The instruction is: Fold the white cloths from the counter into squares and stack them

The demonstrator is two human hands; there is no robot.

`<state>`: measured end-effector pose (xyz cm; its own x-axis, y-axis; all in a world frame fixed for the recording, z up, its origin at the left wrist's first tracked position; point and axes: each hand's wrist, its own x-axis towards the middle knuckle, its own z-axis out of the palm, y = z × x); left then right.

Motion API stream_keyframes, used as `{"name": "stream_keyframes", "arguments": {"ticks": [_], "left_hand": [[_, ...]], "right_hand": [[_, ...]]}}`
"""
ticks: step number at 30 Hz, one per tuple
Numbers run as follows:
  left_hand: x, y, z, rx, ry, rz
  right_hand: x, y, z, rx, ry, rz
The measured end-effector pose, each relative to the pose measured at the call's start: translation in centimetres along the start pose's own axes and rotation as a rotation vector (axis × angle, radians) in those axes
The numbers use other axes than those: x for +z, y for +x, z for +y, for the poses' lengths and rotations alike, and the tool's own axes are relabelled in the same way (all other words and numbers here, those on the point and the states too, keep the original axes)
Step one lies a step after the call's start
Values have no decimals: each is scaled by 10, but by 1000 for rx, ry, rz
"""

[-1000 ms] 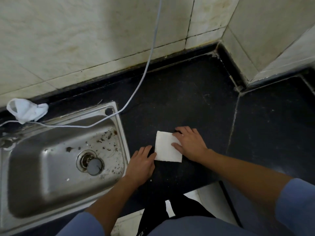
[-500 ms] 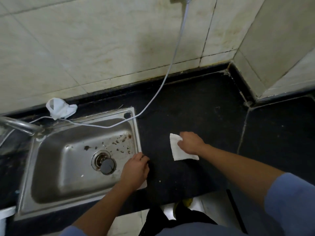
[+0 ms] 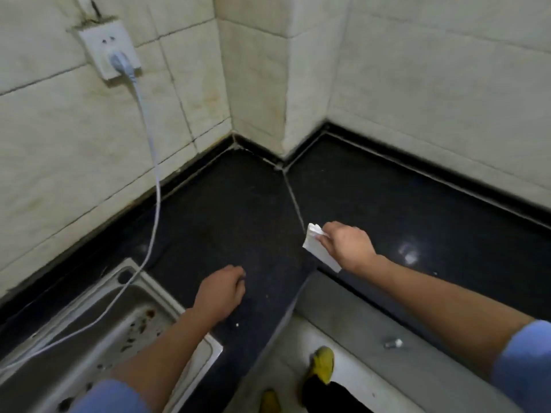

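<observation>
My right hand (image 3: 347, 245) grips a folded white cloth (image 3: 316, 248) and holds it lifted above the black counter (image 3: 238, 210), near the seam where the two counter slabs meet. The cloth hangs tilted, its lower corner pointing toward the counter's inner edge. My left hand (image 3: 222, 290) hovers low over the counter beside the sink's right rim, fingers loosely curled and holding nothing. No other white cloth shows in this view.
A steel sink (image 3: 125, 332) with dirt specks sits at the lower left. A white cable (image 3: 153, 162) runs from a wall socket (image 3: 108, 49) down across the sink rim. Tiled walls form a corner behind the L-shaped counter. Yellow shoes (image 3: 323, 363) and floor show below.
My right hand has picked the folded cloth up off the counter and carried it to the right. My left hand has let go and stays near the sink. The view has swung right.
</observation>
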<state>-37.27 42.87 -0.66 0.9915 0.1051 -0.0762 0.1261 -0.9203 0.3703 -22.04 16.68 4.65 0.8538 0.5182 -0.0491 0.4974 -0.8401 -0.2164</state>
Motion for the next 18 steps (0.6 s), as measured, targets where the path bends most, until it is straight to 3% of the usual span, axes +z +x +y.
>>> {"name": "stream_keyframes", "arguments": {"ticks": [9, 18], "left_hand": [[38, 30, 193, 517, 70, -142], [151, -33, 470, 931, 115, -268]], "right_hand": [[-41, -216, 138, 523, -90, 41], [-57, -503, 279, 965, -157, 150]]}}
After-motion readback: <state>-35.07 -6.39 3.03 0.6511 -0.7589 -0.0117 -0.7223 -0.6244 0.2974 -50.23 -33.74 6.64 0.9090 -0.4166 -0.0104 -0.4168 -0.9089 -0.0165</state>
